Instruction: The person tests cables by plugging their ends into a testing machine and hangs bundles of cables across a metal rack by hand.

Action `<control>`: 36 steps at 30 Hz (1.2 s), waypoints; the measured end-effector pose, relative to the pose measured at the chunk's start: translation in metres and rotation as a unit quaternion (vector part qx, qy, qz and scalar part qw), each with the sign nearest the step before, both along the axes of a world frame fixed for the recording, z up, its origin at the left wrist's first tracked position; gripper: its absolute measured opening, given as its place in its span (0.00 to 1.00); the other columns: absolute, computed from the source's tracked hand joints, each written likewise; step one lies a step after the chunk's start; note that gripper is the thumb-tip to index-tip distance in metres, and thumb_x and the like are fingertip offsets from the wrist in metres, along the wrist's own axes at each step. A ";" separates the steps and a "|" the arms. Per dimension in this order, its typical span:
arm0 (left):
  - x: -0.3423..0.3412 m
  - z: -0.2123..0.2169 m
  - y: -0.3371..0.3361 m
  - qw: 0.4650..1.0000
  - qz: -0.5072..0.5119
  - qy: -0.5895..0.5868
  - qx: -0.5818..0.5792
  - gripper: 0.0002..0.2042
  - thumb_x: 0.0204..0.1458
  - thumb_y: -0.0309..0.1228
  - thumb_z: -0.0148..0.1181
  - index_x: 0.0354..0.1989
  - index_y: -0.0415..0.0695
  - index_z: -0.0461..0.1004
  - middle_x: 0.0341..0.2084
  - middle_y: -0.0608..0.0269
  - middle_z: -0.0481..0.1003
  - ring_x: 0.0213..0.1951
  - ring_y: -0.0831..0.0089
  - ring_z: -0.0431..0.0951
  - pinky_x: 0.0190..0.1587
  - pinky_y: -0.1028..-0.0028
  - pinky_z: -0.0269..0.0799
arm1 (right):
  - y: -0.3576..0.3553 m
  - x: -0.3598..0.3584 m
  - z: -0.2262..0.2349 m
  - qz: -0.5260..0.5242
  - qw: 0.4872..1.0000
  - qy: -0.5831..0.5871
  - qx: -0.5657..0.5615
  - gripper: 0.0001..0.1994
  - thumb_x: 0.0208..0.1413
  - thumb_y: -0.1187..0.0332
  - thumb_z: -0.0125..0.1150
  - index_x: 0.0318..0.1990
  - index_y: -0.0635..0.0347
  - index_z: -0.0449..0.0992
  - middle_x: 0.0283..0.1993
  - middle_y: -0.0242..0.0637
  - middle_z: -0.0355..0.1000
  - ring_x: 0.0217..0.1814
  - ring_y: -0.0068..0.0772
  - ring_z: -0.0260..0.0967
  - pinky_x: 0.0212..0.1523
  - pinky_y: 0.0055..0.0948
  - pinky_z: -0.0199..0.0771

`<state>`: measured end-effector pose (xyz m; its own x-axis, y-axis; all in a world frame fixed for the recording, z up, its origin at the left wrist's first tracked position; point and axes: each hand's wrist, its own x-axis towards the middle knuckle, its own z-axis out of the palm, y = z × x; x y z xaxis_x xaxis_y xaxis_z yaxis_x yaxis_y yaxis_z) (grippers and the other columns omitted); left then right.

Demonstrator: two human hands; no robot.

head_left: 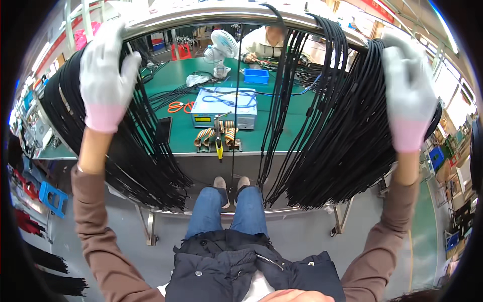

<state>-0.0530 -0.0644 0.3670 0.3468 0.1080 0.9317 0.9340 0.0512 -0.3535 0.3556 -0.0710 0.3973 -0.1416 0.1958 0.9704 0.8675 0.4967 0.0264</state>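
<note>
Many black cables hang in thick bundles over a shiny metal rail (211, 18). My left hand (103, 75), in a white glove with a pink cuff, reaches up at the rail's left end. Its fingers are stretched upward with the thumb apart, lying against the left cable bundle (65, 100). My right hand (410, 90), gloved the same way, is raised beside the top of the right cable bundle (347, 136). Its fingers look loosely bent and apart, slightly blurred, with nothing visible in them. Thinner cable strands (282, 90) hang between the bundles.
Beyond the rail, a green table (292, 121) holds a pale blue box-shaped device (221, 108), orange-handled scissors (176, 106), a white fan (221, 48) and a blue tray (256, 76). A person (264, 43) sits at its far side. A blue stool (53, 199) stands on the left.
</note>
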 end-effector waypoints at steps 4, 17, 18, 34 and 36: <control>0.034 -0.079 -0.035 0.975 -0.161 -0.039 -0.145 0.28 0.37 0.19 0.58 0.54 0.40 0.72 0.51 0.53 0.75 0.51 0.55 0.75 0.58 0.63 0.67 | -0.009 -0.073 -0.062 0.278 0.953 0.081 -0.090 0.21 0.48 0.79 0.62 0.54 0.68 0.73 0.47 0.41 0.76 0.42 0.31 0.73 0.42 0.24 0.74; 0.093 -0.389 -0.020 -0.268 -0.320 -0.799 -0.432 0.21 0.63 0.41 0.49 0.51 0.32 0.68 0.48 0.37 0.74 0.41 0.45 0.80 0.43 0.59 0.80 | 0.038 -0.182 -0.303 0.445 0.539 0.276 -0.660 0.10 0.56 0.74 0.56 0.42 0.67 0.80 0.31 0.32 0.76 0.29 0.19 0.68 0.33 0.17 0.67; 0.095 -0.394 -0.017 -0.271 -0.320 -0.802 -0.425 0.21 0.63 0.41 0.49 0.51 0.32 0.68 0.48 0.37 0.74 0.41 0.45 0.80 0.43 0.59 0.80 | 0.026 -0.188 -0.325 0.463 0.561 0.265 -0.633 0.09 0.55 0.74 0.56 0.41 0.65 0.80 0.29 0.31 0.74 0.28 0.19 0.66 0.32 0.18 0.66; 0.105 -0.400 -0.009 0.152 -0.397 -0.768 -0.480 0.10 0.62 0.30 0.46 0.45 0.41 0.72 0.25 0.61 0.73 0.16 0.79 0.64 0.18 0.79 0.59 | 0.002 -0.137 -0.389 0.265 0.784 0.113 -0.550 0.12 0.54 0.72 0.58 0.45 0.64 0.77 0.43 0.41 0.76 0.41 0.40 0.74 0.42 0.29 0.73; 0.112 -0.397 -0.011 0.284 -0.386 -0.723 -0.497 0.11 0.62 0.30 0.45 0.47 0.40 0.72 0.22 0.60 0.73 0.14 0.78 0.65 0.16 0.79 0.59 | 0.020 -0.153 -0.390 0.262 0.757 0.174 -0.573 0.11 0.55 0.71 0.58 0.44 0.65 0.77 0.43 0.41 0.77 0.41 0.37 0.74 0.41 0.27 0.73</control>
